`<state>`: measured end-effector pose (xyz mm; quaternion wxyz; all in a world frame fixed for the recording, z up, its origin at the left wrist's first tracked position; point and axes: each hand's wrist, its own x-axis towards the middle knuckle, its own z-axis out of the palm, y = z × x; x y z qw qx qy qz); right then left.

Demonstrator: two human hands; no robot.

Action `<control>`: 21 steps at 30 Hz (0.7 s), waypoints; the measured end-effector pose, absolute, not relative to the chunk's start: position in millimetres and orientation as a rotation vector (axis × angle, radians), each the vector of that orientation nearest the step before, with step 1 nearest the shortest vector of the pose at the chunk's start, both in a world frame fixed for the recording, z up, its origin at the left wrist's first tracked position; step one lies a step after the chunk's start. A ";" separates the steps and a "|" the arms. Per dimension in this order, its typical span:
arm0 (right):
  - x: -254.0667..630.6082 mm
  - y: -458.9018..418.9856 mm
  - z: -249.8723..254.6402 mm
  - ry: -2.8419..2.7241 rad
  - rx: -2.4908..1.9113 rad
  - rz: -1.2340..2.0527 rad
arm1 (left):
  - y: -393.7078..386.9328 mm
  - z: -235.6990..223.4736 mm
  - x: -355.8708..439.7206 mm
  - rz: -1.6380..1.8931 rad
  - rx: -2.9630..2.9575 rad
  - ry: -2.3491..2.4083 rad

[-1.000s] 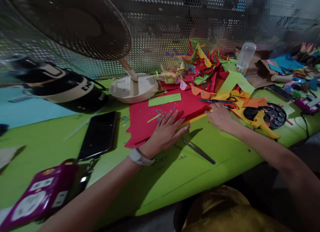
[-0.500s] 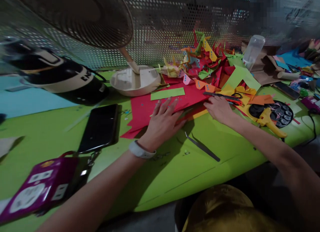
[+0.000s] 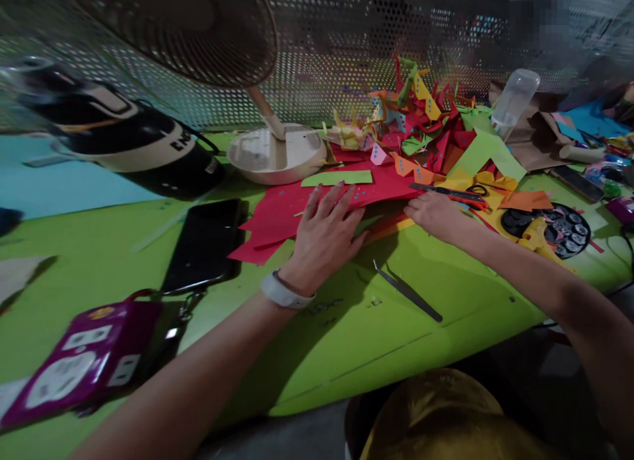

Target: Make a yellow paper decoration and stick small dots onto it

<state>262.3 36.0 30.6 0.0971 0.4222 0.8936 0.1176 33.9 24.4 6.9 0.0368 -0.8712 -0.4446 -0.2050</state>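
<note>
My left hand [image 3: 324, 235] lies flat with fingers spread on a sheet of red paper [image 3: 282, 212] on the green table [image 3: 347, 328]; a white band is on its wrist. My right hand [image 3: 433, 214] rests at the right edge of the same red sheet, over orange and yellow sheets [image 3: 391, 228], fingers curled at the paper's edge. A green paper strip [image 3: 337, 178] lies on the red sheet just beyond my left fingers. A red-handled cutter [image 3: 453, 193] lies just past my right hand.
Metal tweezers [image 3: 407, 291] lie near the front edge. A black phone [image 3: 205, 243] and a purple power strip [image 3: 82, 364] lie left. A fan base [image 3: 276, 155], a dark helmet [image 3: 123, 146], a heap of folded coloured paper [image 3: 421, 123], a clear bottle [image 3: 515, 100] and a yellow glue gun [image 3: 542, 239] stand behind.
Both hands have slid the red sheet a little toward the left and away from the table edge. My left hand moved further onto the sheet.
</note>
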 end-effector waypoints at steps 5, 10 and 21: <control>246.1 39.9 28.3 2.672 1.169 0.359 | 24.4 8.7 32.5 -0.654 -2.665 -1.364; 239.1 44.2 25.9 2.673 1.132 0.378 | 23.1 13.1 31.3 -0.610 -2.639 -1.355; 240.1 56.7 16.8 2.694 1.240 0.448 | 23.0 16.3 31.9 -0.583 -2.573 -1.384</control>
